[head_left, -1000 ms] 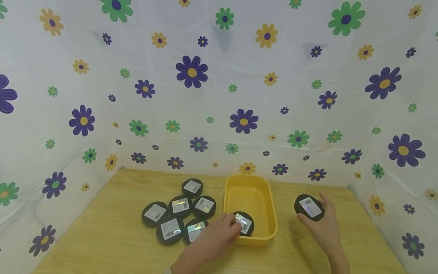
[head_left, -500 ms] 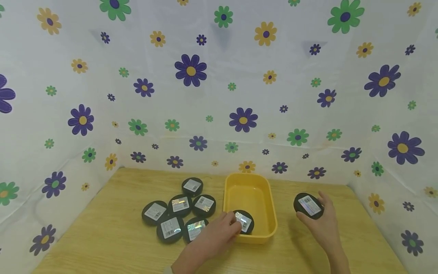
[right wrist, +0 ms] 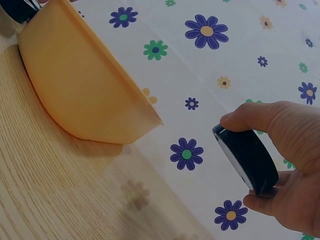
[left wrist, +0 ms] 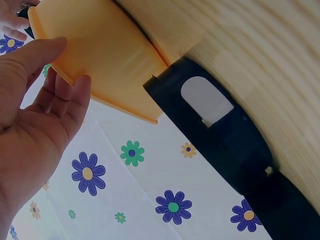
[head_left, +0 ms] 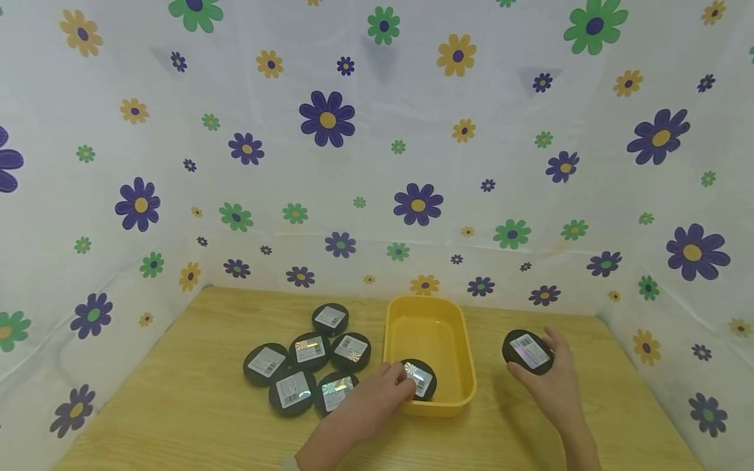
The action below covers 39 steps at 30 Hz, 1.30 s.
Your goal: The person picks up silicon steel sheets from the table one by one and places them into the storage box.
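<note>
In the head view my left hand (head_left: 379,399) is at the front left corner of a yellow plastic tray (head_left: 471,373). The left wrist view shows that hand's thumb (left wrist: 55,46) against the tray's outer wall and its fingers at the rim, gripping it. A round black container (head_left: 425,383) with a shiny label lies inside the tray's front end, partly hidden by the left fingers. To the right of the tray, above the table, my right hand (head_left: 554,386) holds another round black container (head_left: 528,352) between thumb and fingers, its labelled face tilted towards the head camera.
Several more round black labelled containers (head_left: 309,352) lie in a cluster left of the tray, one partly behind the left forearm. Beneath everything is a wooden table (head_left: 194,392). A white flowered cloth (head_left: 365,176) encloses the back and both sides.
The right hand has drifted very slightly left with its black container. The left hand stays at the tray's corner, and the other containers keep their places. The head view tilts a little.
</note>
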### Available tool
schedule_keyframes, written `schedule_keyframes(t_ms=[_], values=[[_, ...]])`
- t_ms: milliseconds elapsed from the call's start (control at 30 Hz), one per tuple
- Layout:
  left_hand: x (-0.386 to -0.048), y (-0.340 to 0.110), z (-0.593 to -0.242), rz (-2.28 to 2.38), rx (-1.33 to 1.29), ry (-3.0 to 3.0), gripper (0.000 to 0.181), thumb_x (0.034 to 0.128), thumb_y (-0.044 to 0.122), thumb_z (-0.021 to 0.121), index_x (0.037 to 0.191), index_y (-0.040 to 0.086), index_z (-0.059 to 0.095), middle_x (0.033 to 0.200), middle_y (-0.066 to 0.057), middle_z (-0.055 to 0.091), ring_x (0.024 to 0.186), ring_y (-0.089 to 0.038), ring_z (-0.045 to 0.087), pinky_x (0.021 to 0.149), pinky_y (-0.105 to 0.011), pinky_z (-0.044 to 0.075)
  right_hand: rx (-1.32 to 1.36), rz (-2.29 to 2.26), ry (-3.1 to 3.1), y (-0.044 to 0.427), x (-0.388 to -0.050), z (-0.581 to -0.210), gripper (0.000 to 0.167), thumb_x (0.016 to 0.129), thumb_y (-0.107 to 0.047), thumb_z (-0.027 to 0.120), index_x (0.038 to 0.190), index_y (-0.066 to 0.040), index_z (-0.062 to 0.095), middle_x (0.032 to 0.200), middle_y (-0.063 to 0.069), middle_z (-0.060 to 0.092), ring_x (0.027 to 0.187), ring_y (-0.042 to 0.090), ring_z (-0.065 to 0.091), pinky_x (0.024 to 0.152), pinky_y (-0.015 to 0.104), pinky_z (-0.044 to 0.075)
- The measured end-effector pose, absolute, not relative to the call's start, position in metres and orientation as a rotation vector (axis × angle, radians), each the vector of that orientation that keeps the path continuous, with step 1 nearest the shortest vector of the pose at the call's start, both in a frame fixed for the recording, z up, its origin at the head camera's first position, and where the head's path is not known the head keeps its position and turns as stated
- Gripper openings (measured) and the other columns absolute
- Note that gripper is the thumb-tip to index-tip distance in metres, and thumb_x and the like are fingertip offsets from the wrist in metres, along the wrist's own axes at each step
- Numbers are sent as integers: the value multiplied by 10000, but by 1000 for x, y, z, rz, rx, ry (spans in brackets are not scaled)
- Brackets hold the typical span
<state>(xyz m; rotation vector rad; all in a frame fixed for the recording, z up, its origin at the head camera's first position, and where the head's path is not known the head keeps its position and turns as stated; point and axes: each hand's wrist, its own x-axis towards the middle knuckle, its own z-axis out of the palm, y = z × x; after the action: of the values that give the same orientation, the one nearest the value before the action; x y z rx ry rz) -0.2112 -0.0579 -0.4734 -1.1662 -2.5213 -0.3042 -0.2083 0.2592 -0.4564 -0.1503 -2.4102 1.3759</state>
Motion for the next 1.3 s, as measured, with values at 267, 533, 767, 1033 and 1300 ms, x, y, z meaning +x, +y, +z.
schedule_keyframes(t_ms=[267, 533, 767, 1033, 1300], values=[[-211, -59, -473, -298, -1173, -2497, 236, 814, 87, 763, 884, 185, 561, 907, 38, 479, 802, -114, 477, 628, -140, 403, -150, 1387, -2422, 257, -207, -454, 962, 770, -106, 819, 1534, -27, 239, 1456, 300, 369, 1232, 409, 435, 976, 520, 375], [-209, -60, -471, -323, -1179, -2492, 251, 803, 59, 767, 885, 172, 558, 916, 25, 476, 806, -122, 476, 616, -142, 403, -147, 1360, -2427, 255, -206, -454, 959, 762, -109, 824, 1528, -25, 254, 1444, 290, 386, 1233, 408, 435, 988, 529, 369], [-208, -60, -469, -320, -1172, -2517, 237, 812, 55, 753, 888, 172, 562, 911, 26, 472, 795, -116, 458, 599, -138, 386, -145, 1367, -2438, 252, -207, -453, 968, 758, -122, 835, 1529, -31, 255, 1455, 286, 383, 1241, 417, 436, 1011, 551, 371], [-209, -60, -469, -309, -1166, -2526, 238, 806, 42, 743, 882, 179, 564, 895, 32, 465, 793, -115, 454, 597, -135, 377, -82, 1375, -2435, 244, -208, -453, 950, 754, -91, 829, 1516, -20, 266, 1440, 301, 390, 1239, 432, 435, 1006, 559, 378], [-210, -60, -471, -279, -1171, -2520, 239, 810, 54, 747, 886, 192, 568, 887, 42, 471, 797, -106, 460, 623, -132, 388, -59, 1377, -2441, 241, -207, -456, 967, 756, -94, 835, 1528, -29, 257, 1459, 298, 380, 1264, 430, 427, 1006, 550, 373]])
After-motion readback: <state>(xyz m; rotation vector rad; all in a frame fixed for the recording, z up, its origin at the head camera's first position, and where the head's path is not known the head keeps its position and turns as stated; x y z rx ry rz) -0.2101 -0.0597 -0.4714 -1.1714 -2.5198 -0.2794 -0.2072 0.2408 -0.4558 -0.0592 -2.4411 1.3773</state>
